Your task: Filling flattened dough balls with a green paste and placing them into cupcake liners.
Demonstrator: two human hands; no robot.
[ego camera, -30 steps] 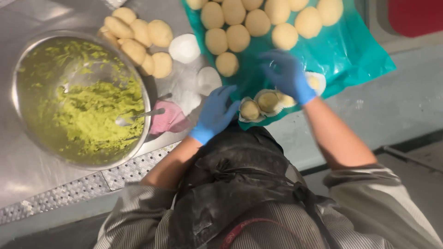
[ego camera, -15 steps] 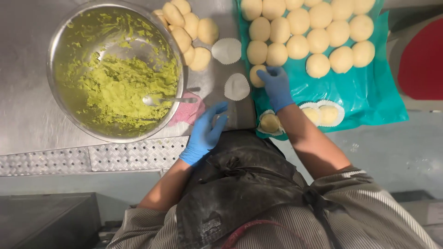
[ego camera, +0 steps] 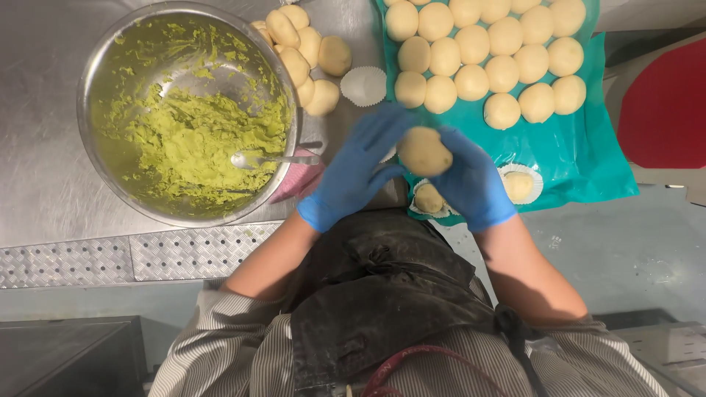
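One head-worn camera looks straight down, close above the steel table [ego camera: 44,176], the wearer's chest filling the near edge.

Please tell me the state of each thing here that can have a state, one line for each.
Left hand: gloved, touching the dough ball.
Right hand: gloved, cupping the dough ball.
Dough ball: held between both hands.
Bowl: partly filled with green paste.
Spoon: resting in the bowl.
Paper cup: empty.
Tray: lined with rows of dough balls.

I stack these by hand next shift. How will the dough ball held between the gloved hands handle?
The dough ball looks soft and likely dents under a squeeze. Rounded, it may roll if set down. Cupped between left hand and right hand, it seems light.
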